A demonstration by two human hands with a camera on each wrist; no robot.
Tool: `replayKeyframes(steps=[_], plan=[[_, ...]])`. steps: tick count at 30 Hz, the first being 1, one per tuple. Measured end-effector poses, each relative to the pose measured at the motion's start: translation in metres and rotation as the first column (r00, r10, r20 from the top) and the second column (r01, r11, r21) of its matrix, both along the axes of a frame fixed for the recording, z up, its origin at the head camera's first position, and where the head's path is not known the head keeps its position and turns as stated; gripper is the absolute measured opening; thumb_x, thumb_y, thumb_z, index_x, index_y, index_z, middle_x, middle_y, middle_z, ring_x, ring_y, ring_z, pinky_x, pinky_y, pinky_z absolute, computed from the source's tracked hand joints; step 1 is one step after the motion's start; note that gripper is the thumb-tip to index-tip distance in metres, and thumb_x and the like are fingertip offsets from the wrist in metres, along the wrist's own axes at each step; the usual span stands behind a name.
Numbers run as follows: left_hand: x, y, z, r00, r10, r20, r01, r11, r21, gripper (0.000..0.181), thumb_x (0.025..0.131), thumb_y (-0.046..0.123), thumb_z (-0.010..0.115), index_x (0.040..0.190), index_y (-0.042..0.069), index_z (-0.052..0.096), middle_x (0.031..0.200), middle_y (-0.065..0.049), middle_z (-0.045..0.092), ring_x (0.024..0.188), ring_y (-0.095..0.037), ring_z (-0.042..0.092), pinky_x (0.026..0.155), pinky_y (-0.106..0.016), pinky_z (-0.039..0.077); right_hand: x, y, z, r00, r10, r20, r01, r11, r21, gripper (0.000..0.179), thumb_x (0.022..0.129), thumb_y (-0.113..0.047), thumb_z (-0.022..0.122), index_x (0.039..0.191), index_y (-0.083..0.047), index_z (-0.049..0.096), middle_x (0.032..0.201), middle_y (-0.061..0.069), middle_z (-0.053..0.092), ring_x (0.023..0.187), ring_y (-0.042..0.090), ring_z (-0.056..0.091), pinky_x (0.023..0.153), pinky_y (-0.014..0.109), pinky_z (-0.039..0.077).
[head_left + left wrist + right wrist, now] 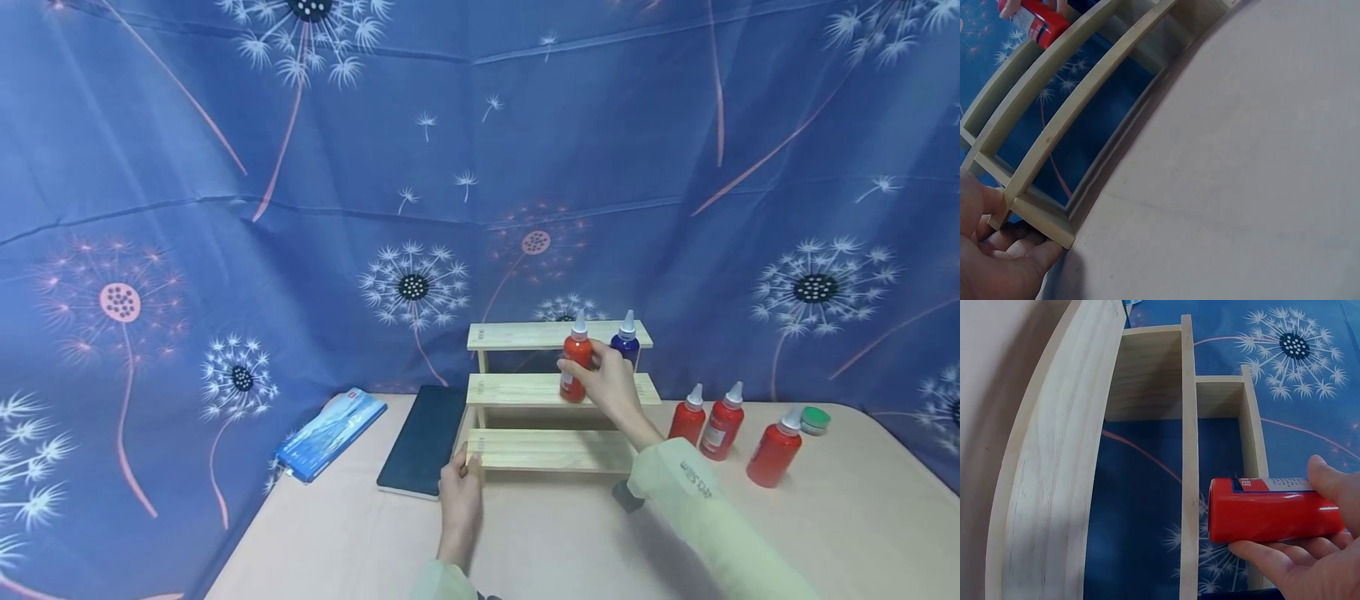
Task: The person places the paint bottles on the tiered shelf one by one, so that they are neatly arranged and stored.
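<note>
- red squeeze bottle (576, 350): upright at the middle tier of the wooden shelf (517, 389)
- right hand (611, 385): grip clamped around that bottle
- left hand (460, 497): grip clamped on the shelf's lower left end
- worktop (555, 533): three red bottles (720, 431), right

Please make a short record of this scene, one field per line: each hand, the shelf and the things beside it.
left hand: holds the shelf's lower left end
right hand: grips a red bottle, upright
shelf: wooden, three boards
blue bottle: at shelf's right end, base hidden
right of shelf: three red bottles, green-topped item
left of shelf: dark flat item, blue pack
</note>
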State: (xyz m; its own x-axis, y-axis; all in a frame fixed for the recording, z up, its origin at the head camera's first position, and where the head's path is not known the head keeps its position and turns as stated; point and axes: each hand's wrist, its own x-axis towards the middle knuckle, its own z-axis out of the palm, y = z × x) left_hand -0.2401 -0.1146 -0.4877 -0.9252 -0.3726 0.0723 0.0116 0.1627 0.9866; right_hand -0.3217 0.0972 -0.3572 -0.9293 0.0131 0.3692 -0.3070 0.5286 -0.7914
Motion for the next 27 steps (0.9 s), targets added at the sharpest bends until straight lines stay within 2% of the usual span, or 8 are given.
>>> replayKeyframes(steps=[12,20,23,27], plan=[[-0.0003,0.0069,0.0031,0.999,-0.036,0.020,0.036,0.999,-0.002,0.043,0.102,0.010,0.047,0.138,-0.012,0.044,0.139,-0.029,0.049,0.129,-0.040,0.049,0.105,-0.042,0.045,-0.0011,0.0071,0.0012,1.000,-0.017,0.024,0.017,1.000,0.002,0.046,0.088,-0.027,0.075,0.122,0.000,0.062,0.115,0.022,0.069,0.107,0.037,0.066,0.096,0.052,0.053],[0.0005,0.0062,0.0066,1.000,-0.029,-0.007,0.029,0.999,-0.014,0.042,0.101,0.008,0.048,0.138,-0.012,0.045,0.138,-0.030,0.050,0.126,-0.041,0.051,0.103,-0.045,0.047,-0.0018,0.0049,0.0015,1.000,0.001,0.017,0.000,1.000,-0.020,0.051,0.086,-0.027,0.077,0.125,0.000,0.061,0.117,0.022,0.068,0.109,0.036,0.065,0.095,0.050,0.054],[0.0014,0.0043,0.0056,1.000,-0.021,-0.001,0.021,1.000,-0.017,0.042,0.101,0.009,0.048,0.138,-0.011,0.045,0.137,-0.029,0.051,0.127,-0.040,0.051,0.104,-0.045,0.047,-0.0026,0.0018,-0.0014,0.999,0.011,0.034,-0.010,0.999,-0.030,0.056,0.086,-0.028,0.076,0.131,0.001,0.056,0.122,0.023,0.065,0.112,0.037,0.064,0.097,0.048,0.054],[0.0033,0.0002,0.0028,1.000,-0.006,0.011,0.006,1.000,-0.024,0.041,0.101,0.009,0.048,0.137,-0.011,0.047,0.135,-0.028,0.054,0.126,-0.040,0.052,0.102,-0.047,0.048,-0.0015,-0.0018,-0.0058,0.997,0.036,0.073,-0.034,0.999,-0.033,0.070,0.088,-0.028,0.075,0.142,0.003,0.043,0.132,0.026,0.058,0.118,0.039,0.060,0.099,0.049,0.052]])
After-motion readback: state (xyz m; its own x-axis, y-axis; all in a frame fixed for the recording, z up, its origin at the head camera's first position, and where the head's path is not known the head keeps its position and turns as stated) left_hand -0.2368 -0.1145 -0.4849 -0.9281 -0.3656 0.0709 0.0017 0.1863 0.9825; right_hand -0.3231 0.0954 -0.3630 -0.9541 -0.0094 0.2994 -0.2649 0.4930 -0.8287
